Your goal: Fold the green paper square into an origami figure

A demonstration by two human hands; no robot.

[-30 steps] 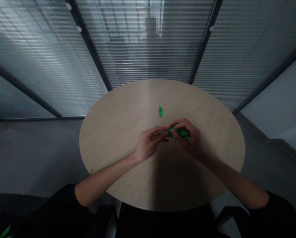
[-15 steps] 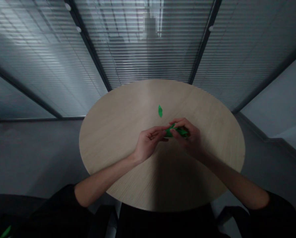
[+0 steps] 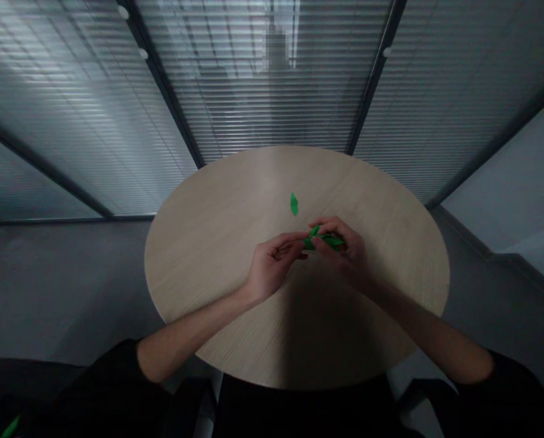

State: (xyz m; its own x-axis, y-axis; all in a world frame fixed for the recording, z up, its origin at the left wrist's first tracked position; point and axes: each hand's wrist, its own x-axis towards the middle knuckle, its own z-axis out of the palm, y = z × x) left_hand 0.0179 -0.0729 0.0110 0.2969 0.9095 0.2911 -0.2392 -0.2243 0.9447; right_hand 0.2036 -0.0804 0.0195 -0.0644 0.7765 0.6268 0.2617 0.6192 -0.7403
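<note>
Above the round wooden table [image 3: 208,243], a folded bright green piece [image 3: 329,240] with pointed ends is held between my two hands. My left hand [image 3: 274,261] pinches its left end between thumb and fingertips. The fingers of my right hand [image 3: 347,249] are curled round its right part, thumb on the near side. My palms and fingers hide part of it. A separate small green leaf-shaped piece [image 3: 294,204] lies on the tabletop just beyond my hands, touching neither.
Glass panels with blinds [image 3: 272,109] and dark frames stand behind the table. Something green [image 3: 11,427] shows at the bottom left corner, over something dark. A shadow falls on the near part of the tabletop.
The green piece between my hands has shifted and turned slightly, and its right part looks narrower. Both hands keep their hold with small finger movements.
</note>
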